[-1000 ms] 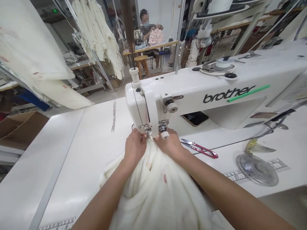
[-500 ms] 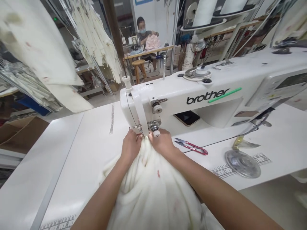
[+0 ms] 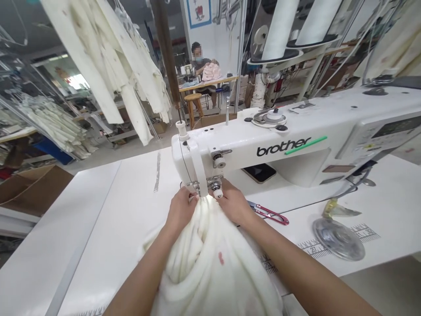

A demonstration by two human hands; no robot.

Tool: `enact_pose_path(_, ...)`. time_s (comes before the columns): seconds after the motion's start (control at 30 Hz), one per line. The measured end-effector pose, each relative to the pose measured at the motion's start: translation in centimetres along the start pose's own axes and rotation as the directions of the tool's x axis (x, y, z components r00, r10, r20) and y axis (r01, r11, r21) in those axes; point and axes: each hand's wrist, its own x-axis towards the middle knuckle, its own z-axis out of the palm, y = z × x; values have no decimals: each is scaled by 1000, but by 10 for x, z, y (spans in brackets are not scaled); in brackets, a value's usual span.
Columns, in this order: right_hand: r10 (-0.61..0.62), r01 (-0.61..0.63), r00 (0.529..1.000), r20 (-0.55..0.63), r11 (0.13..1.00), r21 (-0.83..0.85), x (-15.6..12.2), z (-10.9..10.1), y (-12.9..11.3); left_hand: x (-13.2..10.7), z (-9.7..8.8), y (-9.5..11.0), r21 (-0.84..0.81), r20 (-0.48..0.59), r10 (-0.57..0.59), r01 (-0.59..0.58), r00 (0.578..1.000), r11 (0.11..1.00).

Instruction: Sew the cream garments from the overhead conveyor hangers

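A gathered cream fabric [image 3: 226, 267] with small reddish marks runs from the front of the table up to the needle area of a white sewing machine [image 3: 230, 134]. To the left of the needle, my left hand [image 3: 181, 208] pinches the fabric's edge. On the other side, my right hand [image 3: 234, 204] grips it, its fingertips partly hidden behind the machine head. The machine's lamp lights the cloth between both hands. Close to my right wrist lie red-handled thread snips [image 3: 271, 215], their blades partly covered by that hand.
A phone [image 3: 259, 172] lies under the machine arm. A clear plastic dish [image 3: 338, 239] sits on the printed ruler at right. Thread cones [image 3: 279, 30] stand behind. Cream garments [image 3: 108, 66] hang at left, above a cardboard box [image 3: 36, 188]. A co-worker [image 3: 202, 61] sits across the room.
My view has tilted upward, so the machine and hands sit lower in the picture. Both hands stay at the needle area with the fabric. My right hand now covers the snips' blades.
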Motion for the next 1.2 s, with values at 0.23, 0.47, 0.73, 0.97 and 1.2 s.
enact_pose_path(0.23, 3, -4, 1000, 31, 999, 36, -1, -3, 0, -4, -4, 5, -24, 15, -18, 18, 1000, 1000)
enact_pose_path(0.47, 88, -68, 985, 145, 988, -137, -2, 5, -6, -6, -7, 11, 34, 55, -14, 12, 998, 999)
enact_pose_path(0.73, 23, -4, 993, 120, 988, -156, -5, 3, -16, -14, -20, 16, -26, 158, 85, -82, 984, 996)
enact_pose_path(0.97, -267, 250, 957, 115, 958, 141, -75, -22, -84, -122, -88, 26, -612, 249, 104, 73, 963, 788)
enact_pose_path(1.2, -686, 608, 727, -7, 639, 472, -110, 0, -165, -260, -159, 15, -997, -61, -299, -69, 952, -17)
